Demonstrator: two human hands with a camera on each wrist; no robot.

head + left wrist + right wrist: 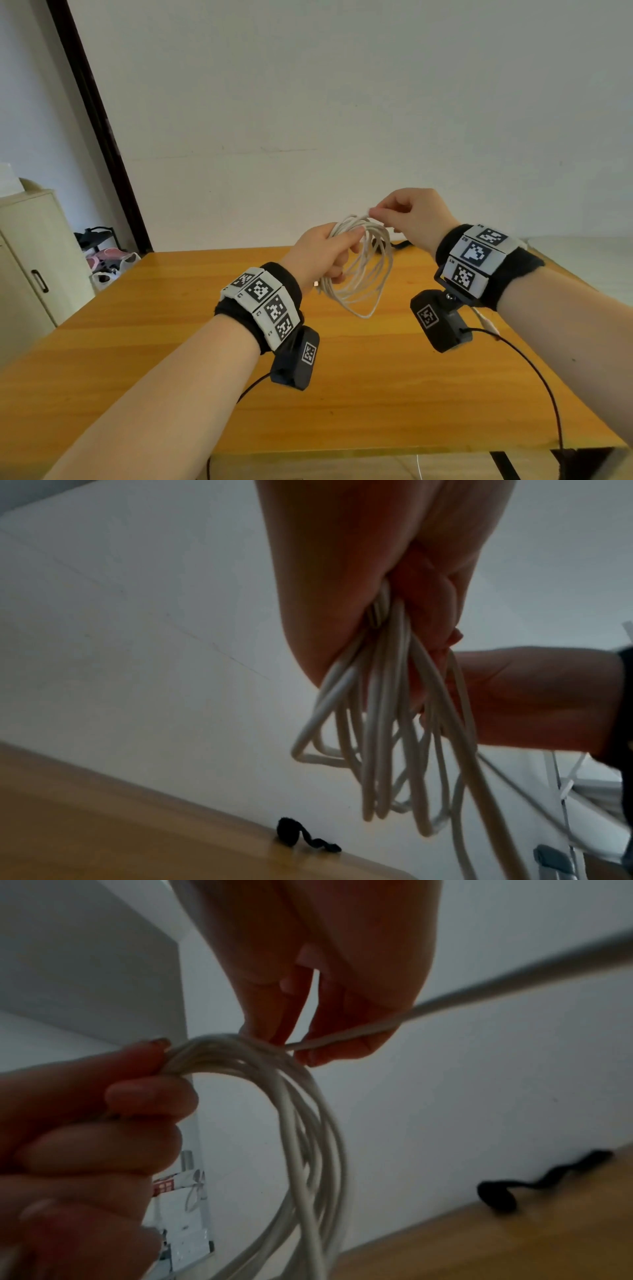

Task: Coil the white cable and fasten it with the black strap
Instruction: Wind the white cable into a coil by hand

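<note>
Left hand (317, 255) clenched round the gathered loops of thin white cable (363, 274), held above the wooden table (171, 325). Right hand (411, 214) pinches a cable strand at the coil's top. Black fabric strap (301, 836) lies on the table's far edge.

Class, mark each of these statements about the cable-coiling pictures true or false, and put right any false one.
1. The left hand grips the coiled cable. True.
2. The strap is wrapped round the coil. False: it lies loose on the table, near the far edge.
3. The right hand pinches a strand of cable. True.
4. The coil rests on the table. False: it is held up in the air.
5. The right hand holds the strap. False: it holds only cable.
</note>
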